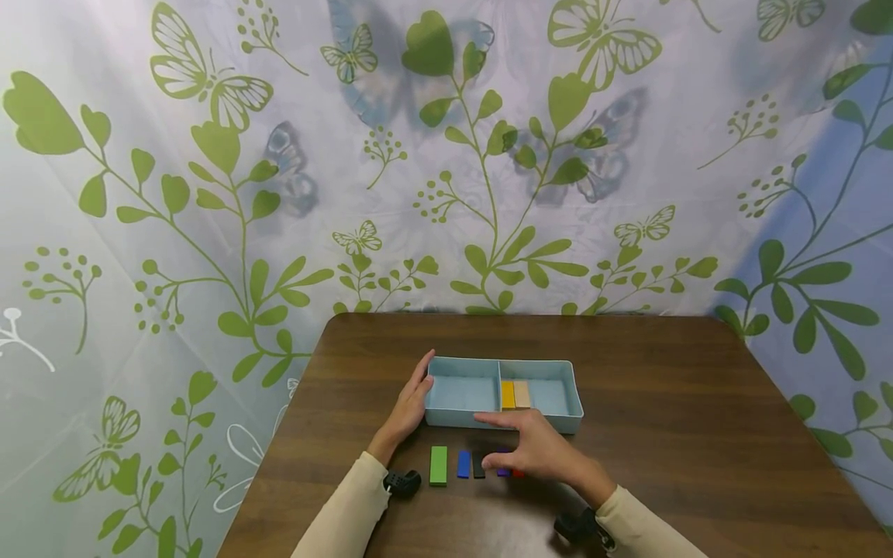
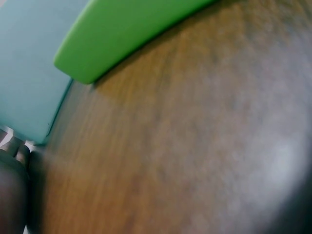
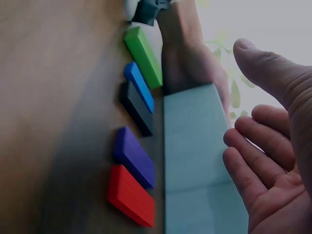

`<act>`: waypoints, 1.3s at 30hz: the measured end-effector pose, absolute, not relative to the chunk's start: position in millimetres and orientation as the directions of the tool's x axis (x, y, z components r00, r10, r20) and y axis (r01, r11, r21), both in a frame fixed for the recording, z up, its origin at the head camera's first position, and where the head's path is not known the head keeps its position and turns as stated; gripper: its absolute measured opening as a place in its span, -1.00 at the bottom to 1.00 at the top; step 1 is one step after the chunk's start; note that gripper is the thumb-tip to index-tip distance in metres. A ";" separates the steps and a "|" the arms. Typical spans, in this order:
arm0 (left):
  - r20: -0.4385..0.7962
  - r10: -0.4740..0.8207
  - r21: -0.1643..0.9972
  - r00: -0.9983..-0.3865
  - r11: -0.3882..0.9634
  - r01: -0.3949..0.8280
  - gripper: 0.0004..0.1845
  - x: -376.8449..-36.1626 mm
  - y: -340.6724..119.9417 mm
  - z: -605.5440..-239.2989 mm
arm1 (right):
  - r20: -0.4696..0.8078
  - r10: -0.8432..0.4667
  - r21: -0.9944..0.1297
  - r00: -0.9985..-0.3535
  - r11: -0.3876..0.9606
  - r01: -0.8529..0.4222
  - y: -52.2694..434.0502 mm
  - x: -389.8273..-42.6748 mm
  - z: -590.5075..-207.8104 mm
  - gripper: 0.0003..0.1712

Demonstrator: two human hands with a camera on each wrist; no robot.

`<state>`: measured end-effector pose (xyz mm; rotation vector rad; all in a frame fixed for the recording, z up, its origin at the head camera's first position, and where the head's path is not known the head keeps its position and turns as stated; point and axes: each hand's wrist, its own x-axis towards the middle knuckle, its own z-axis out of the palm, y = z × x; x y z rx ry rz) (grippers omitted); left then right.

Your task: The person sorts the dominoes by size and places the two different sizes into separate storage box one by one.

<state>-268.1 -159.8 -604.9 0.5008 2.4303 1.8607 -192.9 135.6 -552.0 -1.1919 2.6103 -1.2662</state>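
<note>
A light-blue box point(image 1: 453, 418) with a divider lies on the table. Its right compartment holds a yellow block point(image 1: 508, 395) and a beige block point(image 1: 522, 394) beside the divider. My left hand point(image 1: 408, 407) lies along the box's left end, fingers extended. In front of the box stands a row of blocks: green point(image 1: 438, 466), blue point(image 1: 463, 465), black point(image 1: 478, 465), purple point(image 3: 134, 156) and red point(image 3: 130, 195). Over the purple and red ones, partly covering them in the head view, my right hand point(image 1: 537, 446) hovers with thumb and fingers spread and nothing between them.
The brown wooden table point(image 1: 670, 403) reaches back to a hanging curtain point(image 1: 446, 232) printed with leaves and butterflies. Dark devices are strapped to both wrists, the left one point(image 1: 402, 483) near the green block.
</note>
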 end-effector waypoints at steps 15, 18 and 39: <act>0.161 0.268 0.944 -0.950 0.238 0.227 -0.39 -267.6 -159.5 -606.2 | 0.243 -0.647 -0.729 -0.723 0.370 -0.577 104.3 -181.5 -574.2 -0.22; 0.149 0.265 0.953 -0.953 0.219 0.210 -0.40 -265.9 -159.4 -605.6 | 0.250 -0.649 -0.721 -0.718 0.371 -0.585 98.8 -181.7 -578.1 -0.21; 0.150 0.248 0.955 -0.957 0.216 0.206 -0.40 -266.8 -159.0 -606.8 | 0.199 -0.680 -0.680 -0.706 0.423 -0.599 75.9 -183.9 -598.5 -0.17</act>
